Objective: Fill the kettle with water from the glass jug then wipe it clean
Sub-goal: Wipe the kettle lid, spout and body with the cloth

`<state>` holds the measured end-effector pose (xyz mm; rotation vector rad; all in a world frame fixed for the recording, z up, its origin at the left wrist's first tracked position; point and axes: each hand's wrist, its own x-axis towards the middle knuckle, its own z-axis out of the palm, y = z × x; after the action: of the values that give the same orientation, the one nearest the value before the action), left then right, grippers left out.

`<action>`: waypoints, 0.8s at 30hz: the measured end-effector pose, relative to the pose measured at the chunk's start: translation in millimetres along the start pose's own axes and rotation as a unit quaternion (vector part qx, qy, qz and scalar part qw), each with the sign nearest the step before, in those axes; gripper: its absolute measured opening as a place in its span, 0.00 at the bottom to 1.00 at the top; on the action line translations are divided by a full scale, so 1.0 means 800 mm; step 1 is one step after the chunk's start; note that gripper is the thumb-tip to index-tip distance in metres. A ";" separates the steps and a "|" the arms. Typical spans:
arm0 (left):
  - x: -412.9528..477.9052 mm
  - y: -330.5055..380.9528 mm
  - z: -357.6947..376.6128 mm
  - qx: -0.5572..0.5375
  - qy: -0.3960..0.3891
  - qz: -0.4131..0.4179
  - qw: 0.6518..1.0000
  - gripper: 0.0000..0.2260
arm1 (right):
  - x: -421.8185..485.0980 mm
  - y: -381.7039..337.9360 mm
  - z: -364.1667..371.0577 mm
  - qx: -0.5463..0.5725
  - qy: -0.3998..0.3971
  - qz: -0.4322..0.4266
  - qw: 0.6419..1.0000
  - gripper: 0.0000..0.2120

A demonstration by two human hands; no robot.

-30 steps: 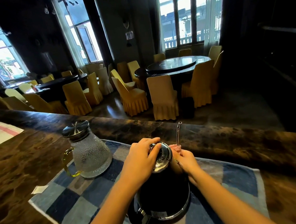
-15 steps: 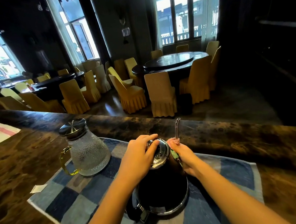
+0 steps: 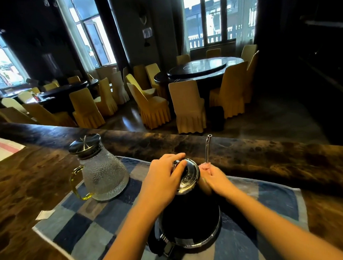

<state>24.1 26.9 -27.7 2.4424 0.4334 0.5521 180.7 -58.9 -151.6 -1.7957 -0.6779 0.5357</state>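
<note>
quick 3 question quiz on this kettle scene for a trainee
1. Fill in: the right hand holds a pink ___ by the spout.
2. Which hand grips the kettle lid? A) right hand B) left hand
3. True or false: the glass jug has its lid off.
Key: 1 cloth; 2 B; 3 false

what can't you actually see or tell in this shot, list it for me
Head view only:
- Water level in the black kettle: opaque body, shiny metal lid on, under the left hand.
- Most of the pink cloth: covered by the right hand.
- Water level in the textured glass jug: dimpled glass blurs it.
- What the white paper slip is: too small to tell.
</note>
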 end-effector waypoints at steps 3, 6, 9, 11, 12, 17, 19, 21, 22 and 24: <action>0.001 -0.001 -0.001 0.005 0.000 0.006 1.000 0.16 | -0.012 -0.016 -0.032 -0.245 -0.076 -0.019 0.966 0.15; 0.002 -0.002 -0.001 0.003 -0.001 0.005 1.000 0.16 | -0.063 -0.043 -0.043 -0.240 -0.127 -0.055 0.961 0.10; 0.006 -0.001 0.000 -0.017 -0.009 0.009 1.000 0.15 | -0.095 -0.084 -0.034 0.040 -0.108 -0.106 0.988 0.21; 0.006 -0.001 0.000 -0.025 -0.019 0.010 0.999 0.15 | -0.092 -0.101 -0.021 0.112 -0.092 -0.109 0.983 0.26; 0.007 0.000 0.000 -0.023 -0.021 0.008 0.999 0.15 | -0.088 -0.099 -0.009 0.126 -0.066 -0.111 0.984 0.22; 0.003 0.002 0.002 -0.003 -0.018 -0.015 1.000 0.19 | -0.099 -0.044 0.029 0.168 0.087 -0.089 0.978 0.19; 0.004 0.001 0.003 -0.002 -0.023 -0.024 0.999 0.19 | -0.117 -0.040 0.027 0.145 0.074 -0.111 0.980 0.15; 0.005 0.003 0.001 -0.008 -0.013 -0.025 1.000 0.19 | -0.128 -0.052 0.024 0.134 0.050 -0.171 0.975 0.19; 0.004 0.005 0.001 -0.011 -0.002 -0.022 1.000 0.18 | -0.126 -0.062 0.022 0.147 0.039 -0.186 0.971 0.21; 0.003 0.011 0.000 -0.020 0.024 -0.009 0.999 0.14 | -0.106 -0.085 0.017 0.200 0.004 -0.181 0.963 0.19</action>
<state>27.4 21.1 -21.8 2.3896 0.4584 0.6063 96.7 -90.5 -88.5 -1.2603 -0.8058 0.3829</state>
